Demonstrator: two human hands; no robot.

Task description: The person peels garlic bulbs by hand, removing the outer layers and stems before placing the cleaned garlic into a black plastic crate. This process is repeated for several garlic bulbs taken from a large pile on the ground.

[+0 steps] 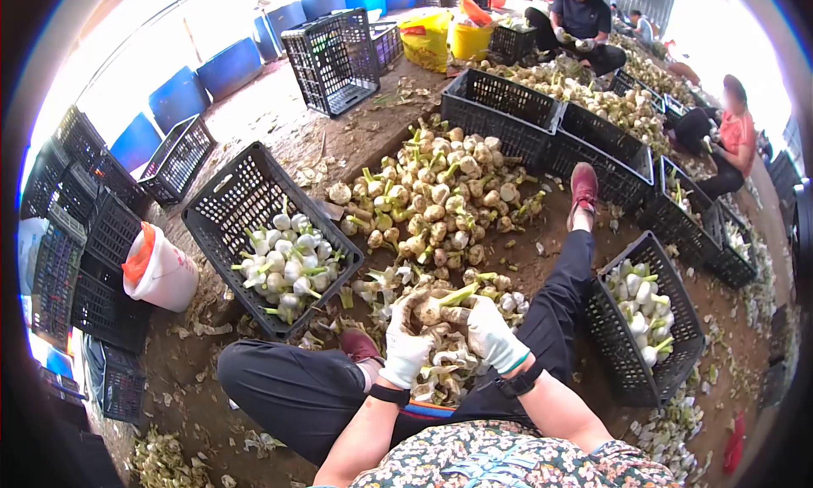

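Between my legs I hold a garlic bulb [428,311] with a short green stem pointing up to the right. My left hand [409,342], in a white glove with soiled fingertips, is closed round the bulb's left side. The gloved fingers of my right hand [494,334] are closed at its right side, by the stem. Whether a small tool is in the right hand is hidden. Below both hands lies a heap of garlic peelings [449,365]. A large pile of unpeeled garlic [440,196] is spread just ahead on the ground.
A black crate [222,221] with white garlic stands at left, another crate [631,379] at right. More crates [500,132] border the pile. A white bucket [169,276] is far left. Two seated people [580,18], [738,136] work at the back and right.
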